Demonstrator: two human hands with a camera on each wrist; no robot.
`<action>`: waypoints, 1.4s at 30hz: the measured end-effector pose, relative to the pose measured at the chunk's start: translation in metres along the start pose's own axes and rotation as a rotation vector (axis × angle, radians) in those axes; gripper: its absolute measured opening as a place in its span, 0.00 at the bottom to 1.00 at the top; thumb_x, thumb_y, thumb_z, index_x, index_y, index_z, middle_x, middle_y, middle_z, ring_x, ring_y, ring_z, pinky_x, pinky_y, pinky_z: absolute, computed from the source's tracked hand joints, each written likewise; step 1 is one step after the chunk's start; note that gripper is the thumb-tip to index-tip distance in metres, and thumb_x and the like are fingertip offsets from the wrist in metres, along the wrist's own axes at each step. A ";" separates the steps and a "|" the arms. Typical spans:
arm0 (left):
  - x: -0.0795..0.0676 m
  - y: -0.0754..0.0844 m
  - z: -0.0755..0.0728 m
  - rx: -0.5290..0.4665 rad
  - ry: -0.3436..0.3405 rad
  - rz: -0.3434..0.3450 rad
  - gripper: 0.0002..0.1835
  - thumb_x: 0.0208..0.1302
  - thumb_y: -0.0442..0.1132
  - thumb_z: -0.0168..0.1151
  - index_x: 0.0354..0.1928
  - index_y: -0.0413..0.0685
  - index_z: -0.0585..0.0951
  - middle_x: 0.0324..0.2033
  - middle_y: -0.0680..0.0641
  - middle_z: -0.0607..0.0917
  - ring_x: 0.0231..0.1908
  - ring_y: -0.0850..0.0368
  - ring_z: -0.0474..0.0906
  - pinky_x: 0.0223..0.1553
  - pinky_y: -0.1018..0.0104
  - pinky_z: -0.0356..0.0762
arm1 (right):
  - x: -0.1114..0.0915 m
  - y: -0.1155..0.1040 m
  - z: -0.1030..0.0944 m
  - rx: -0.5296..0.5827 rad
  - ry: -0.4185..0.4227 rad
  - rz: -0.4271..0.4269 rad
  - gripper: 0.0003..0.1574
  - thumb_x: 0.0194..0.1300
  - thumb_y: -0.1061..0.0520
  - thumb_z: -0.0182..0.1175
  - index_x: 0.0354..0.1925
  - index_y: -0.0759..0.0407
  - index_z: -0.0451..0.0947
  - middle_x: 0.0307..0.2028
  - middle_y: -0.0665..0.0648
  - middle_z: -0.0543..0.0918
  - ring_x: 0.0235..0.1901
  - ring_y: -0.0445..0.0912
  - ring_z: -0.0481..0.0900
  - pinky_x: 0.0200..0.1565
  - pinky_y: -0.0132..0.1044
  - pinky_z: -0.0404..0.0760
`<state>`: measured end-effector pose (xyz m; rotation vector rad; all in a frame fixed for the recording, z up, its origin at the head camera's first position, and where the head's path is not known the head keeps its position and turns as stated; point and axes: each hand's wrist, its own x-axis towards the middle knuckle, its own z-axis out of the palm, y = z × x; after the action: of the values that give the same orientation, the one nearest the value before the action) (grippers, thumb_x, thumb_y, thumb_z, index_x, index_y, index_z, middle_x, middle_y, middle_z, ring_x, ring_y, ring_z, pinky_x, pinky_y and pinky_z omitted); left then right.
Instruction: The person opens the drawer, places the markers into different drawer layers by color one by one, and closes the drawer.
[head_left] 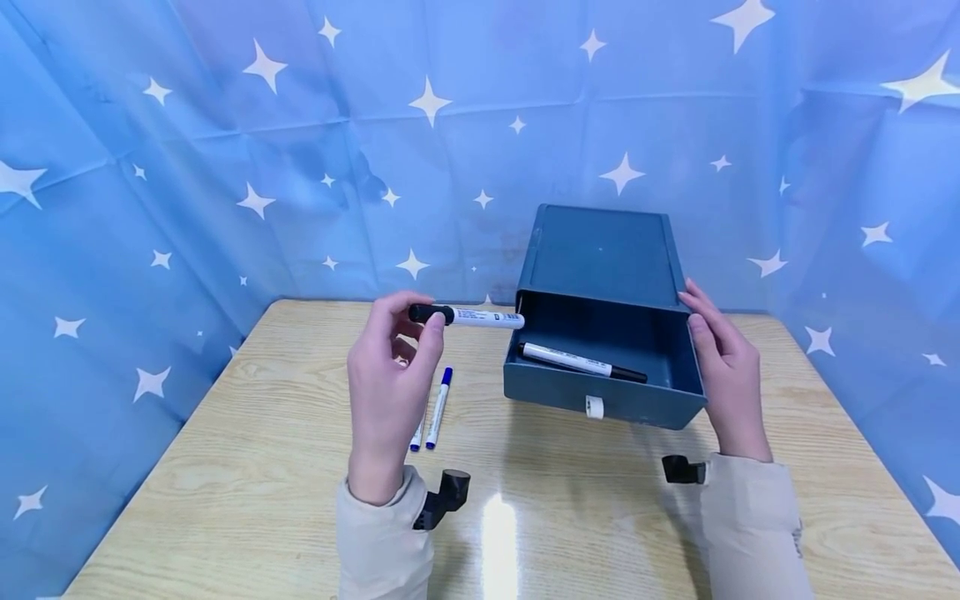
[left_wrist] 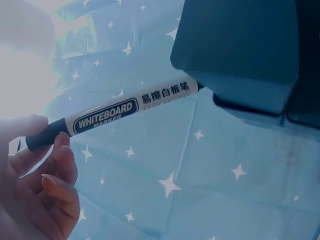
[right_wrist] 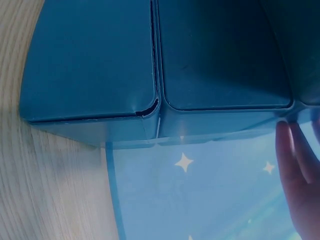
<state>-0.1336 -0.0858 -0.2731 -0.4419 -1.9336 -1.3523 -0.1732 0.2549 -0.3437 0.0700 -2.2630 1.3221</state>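
Observation:
My left hand [head_left: 393, 367] pinches a black-capped whiteboard marker [head_left: 483, 318] at its cap, between thumb and fingertips. The marker lies nearly level, its far end overlapping the left rim of a blue drawer box [head_left: 607, 250] in the head view. That box's drawer [head_left: 547, 398] is pulled out toward me. Inside lies another black-and-white marker [head_left: 566, 358]. My right hand [head_left: 727, 371] touches the box's right side, fingers fairly straight along the edge. In the right wrist view, its fingertips [right_wrist: 285, 135] meet the blue wall.
Two blue-and-white markers lie on the wooden table behind my left hand, one of them a blue-capped marker [head_left: 439, 408] and the other partly hidden. A white pull tab [head_left: 594, 407] sits on the drawer front. A blue star-patterned curtain [head_left: 450, 167] surrounds the table [head_left: 247, 467].

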 end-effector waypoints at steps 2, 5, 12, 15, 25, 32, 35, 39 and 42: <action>0.000 -0.002 0.002 -0.040 -0.034 -0.033 0.10 0.60 0.41 0.56 0.44 0.49 0.75 0.30 0.55 0.78 0.25 0.61 0.73 0.24 0.68 0.71 | 0.000 0.000 0.000 0.000 -0.001 0.002 0.21 0.69 0.49 0.44 0.59 0.42 0.67 0.62 0.42 0.63 0.62 0.36 0.57 0.58 0.30 0.59; -0.001 -0.006 0.006 -0.060 -0.075 -0.068 0.10 0.61 0.42 0.56 0.45 0.52 0.75 0.31 0.55 0.78 0.27 0.61 0.73 0.25 0.67 0.71 | 0.000 0.001 0.000 -0.006 -0.002 0.002 0.21 0.69 0.49 0.44 0.59 0.41 0.67 0.62 0.41 0.63 0.62 0.36 0.57 0.58 0.30 0.59; -0.001 -0.014 0.017 -0.014 -0.144 -0.094 0.11 0.62 0.46 0.54 0.46 0.54 0.75 0.32 0.56 0.78 0.28 0.62 0.73 0.25 0.65 0.72 | -0.004 -0.011 -0.001 0.009 0.001 -0.006 0.21 0.69 0.50 0.43 0.59 0.42 0.67 0.62 0.42 0.63 0.62 0.37 0.57 0.58 0.30 0.59; -0.002 -0.016 0.022 0.034 -0.175 -0.098 0.13 0.62 0.47 0.53 0.47 0.53 0.75 0.34 0.57 0.78 0.29 0.63 0.73 0.24 0.67 0.72 | -0.006 -0.019 -0.001 0.016 0.002 -0.010 0.21 0.69 0.50 0.43 0.59 0.43 0.67 0.62 0.43 0.63 0.62 0.37 0.57 0.58 0.30 0.59; -0.003 -0.027 0.036 0.073 -0.243 -0.123 0.14 0.63 0.47 0.52 0.48 0.53 0.77 0.36 0.59 0.77 0.29 0.64 0.73 0.24 0.69 0.72 | -0.006 -0.020 0.000 0.025 0.000 -0.016 0.21 0.69 0.50 0.44 0.59 0.44 0.67 0.62 0.43 0.63 0.62 0.37 0.57 0.58 0.29 0.59; -0.005 -0.031 0.044 0.076 -0.287 -0.152 0.16 0.64 0.49 0.50 0.51 0.57 0.76 0.37 0.59 0.77 0.30 0.64 0.72 0.26 0.70 0.73 | -0.005 -0.020 0.000 0.028 0.002 -0.020 0.21 0.69 0.50 0.44 0.59 0.44 0.68 0.62 0.43 0.63 0.62 0.37 0.57 0.57 0.29 0.60; -0.006 -0.030 0.048 0.059 -0.315 -0.165 0.15 0.64 0.50 0.49 0.51 0.59 0.76 0.37 0.60 0.77 0.29 0.65 0.72 0.25 0.70 0.73 | -0.005 -0.020 0.000 0.030 0.006 -0.024 0.21 0.69 0.50 0.44 0.59 0.45 0.68 0.62 0.43 0.63 0.62 0.37 0.57 0.57 0.29 0.60; -0.006 -0.031 0.052 0.015 -0.350 -0.200 0.14 0.65 0.49 0.49 0.50 0.60 0.77 0.38 0.61 0.77 0.27 0.61 0.74 0.25 0.69 0.73 | -0.005 -0.022 -0.001 0.024 0.006 -0.024 0.21 0.69 0.50 0.44 0.59 0.45 0.68 0.62 0.43 0.63 0.62 0.37 0.57 0.57 0.28 0.60; -0.007 -0.033 0.053 -0.018 -0.377 -0.229 0.14 0.65 0.48 0.48 0.49 0.58 0.77 0.39 0.61 0.77 0.27 0.59 0.75 0.24 0.67 0.73 | -0.006 -0.023 -0.001 0.022 0.005 -0.024 0.21 0.69 0.51 0.44 0.59 0.45 0.68 0.62 0.44 0.63 0.62 0.37 0.57 0.57 0.28 0.60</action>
<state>-0.1690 -0.0489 -0.3097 -0.5264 -2.3394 -1.5162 -0.1610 0.2427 -0.3273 0.1012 -2.2371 1.3329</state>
